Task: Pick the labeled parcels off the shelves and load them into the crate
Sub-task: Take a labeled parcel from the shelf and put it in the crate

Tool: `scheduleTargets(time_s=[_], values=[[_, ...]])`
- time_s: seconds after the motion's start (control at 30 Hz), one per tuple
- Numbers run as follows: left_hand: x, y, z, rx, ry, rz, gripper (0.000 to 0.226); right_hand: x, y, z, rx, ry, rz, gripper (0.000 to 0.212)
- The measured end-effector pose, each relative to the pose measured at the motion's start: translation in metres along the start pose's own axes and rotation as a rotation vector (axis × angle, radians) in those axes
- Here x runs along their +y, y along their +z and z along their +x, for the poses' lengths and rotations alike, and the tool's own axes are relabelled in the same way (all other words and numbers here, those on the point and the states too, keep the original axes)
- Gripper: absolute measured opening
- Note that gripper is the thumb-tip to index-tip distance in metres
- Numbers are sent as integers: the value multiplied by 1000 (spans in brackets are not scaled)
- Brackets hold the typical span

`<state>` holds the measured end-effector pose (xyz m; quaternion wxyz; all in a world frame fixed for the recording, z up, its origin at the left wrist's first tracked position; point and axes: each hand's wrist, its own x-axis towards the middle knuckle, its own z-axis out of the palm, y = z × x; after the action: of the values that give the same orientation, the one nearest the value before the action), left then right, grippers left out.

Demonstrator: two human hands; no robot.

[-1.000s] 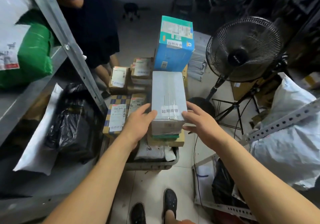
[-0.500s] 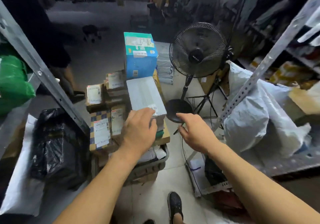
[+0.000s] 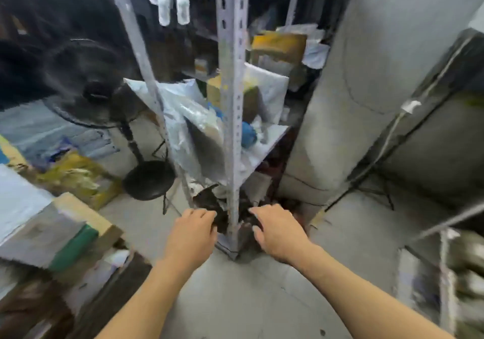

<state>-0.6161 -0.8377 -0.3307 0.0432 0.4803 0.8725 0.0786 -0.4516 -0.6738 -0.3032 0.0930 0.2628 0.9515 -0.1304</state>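
Note:
I face a grey metal shelf rack (image 3: pixel 231 103) stacked with parcels: a large silvery-white bag (image 3: pixel 188 119), a white padded parcel (image 3: pixel 267 90), a yellow-brown box (image 3: pixel 277 48) and a blue bundle (image 3: pixel 247 133). My left hand (image 3: pixel 192 230) and my right hand (image 3: pixel 277 230) hang in front of the rack's bottom level, either side of its post, fingers relaxed and holding nothing. The crate's stacked boxes (image 3: pixel 52 223) show blurred at the lower left, with a white box on top.
A black standing fan (image 3: pixel 91 87) with a round base (image 3: pixel 149 180) stands left of the rack. A grey concrete pillar (image 3: pixel 366 77) rises to the right. Another rack (image 3: pixel 445 273) sits at the right edge. Dark bags lie on the rack's bottom level.
My view has swung right from the crate to the shelf rack. My left hand has left the white box on the stack, and both hands now hang empty before the rack.

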Motion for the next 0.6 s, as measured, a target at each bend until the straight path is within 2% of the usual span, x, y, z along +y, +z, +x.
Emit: scheduleTargets(time_s=[0.2,0.33,0.6], values=[[193,38,41,-155,267,-61,43,165,5,-130,90,380,158,46],[323,67,51,-230,437,-104,39,263,10,-214,137,611,222,44],[534,107,66,-305,785,-113,49,396,17,-340,258,986,383,47]])
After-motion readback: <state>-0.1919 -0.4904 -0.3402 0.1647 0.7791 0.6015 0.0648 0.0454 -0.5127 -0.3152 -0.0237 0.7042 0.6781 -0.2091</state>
